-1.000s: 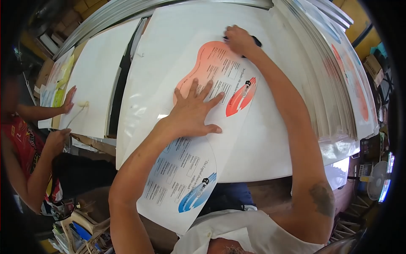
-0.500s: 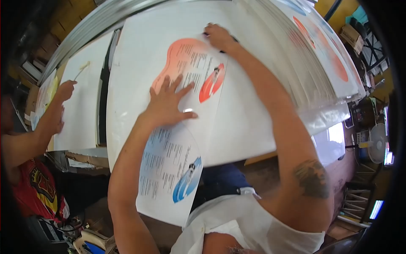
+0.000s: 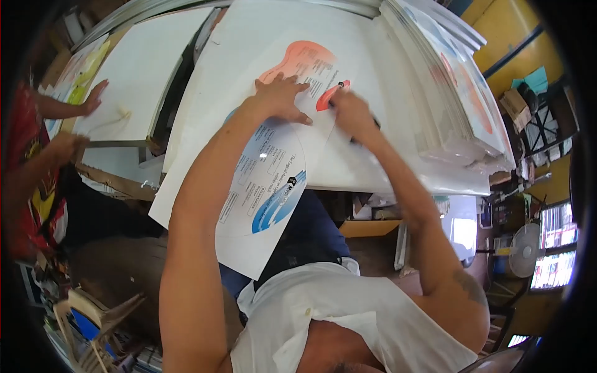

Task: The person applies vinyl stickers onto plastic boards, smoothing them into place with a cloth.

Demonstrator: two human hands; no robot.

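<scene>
A white printed sheet (image 3: pixel 247 253) lies over the table's near edge, its lower part hanging toward my lap. It carries a red-orange shape (image 3: pixel 309 56) at the far end and a blue one (image 3: pixel 264 163) nearer me, both with text and swooshes. My left hand (image 3: pixel 281 99) rests flat on the sheet between them, fingers spread. At the sheet's right side, my right hand (image 3: pixel 353 117) is closed around a small dark tool (image 3: pixel 375 122), beside the red swoosh. Motion blurs that hand, and the tool's working end cannot be made out.
A tall stack of printed sheets (image 3: pixel 429 93) stands on the table (image 3: pixel 379 177) at right. At left, a co-worker's hands (image 3: pixel 94 99) are over a white board (image 3: pixel 146 68), one holding a thin pale-tipped tool. A plastic chair (image 3: pixel 93 317) and a fan (image 3: pixel 523 250) stand around.
My right hand has come toward me along the sheet's right side, from beyond the red-orange shape to the red swoosh. My left hand stays spread on the sheet. The camera view has shifted.
</scene>
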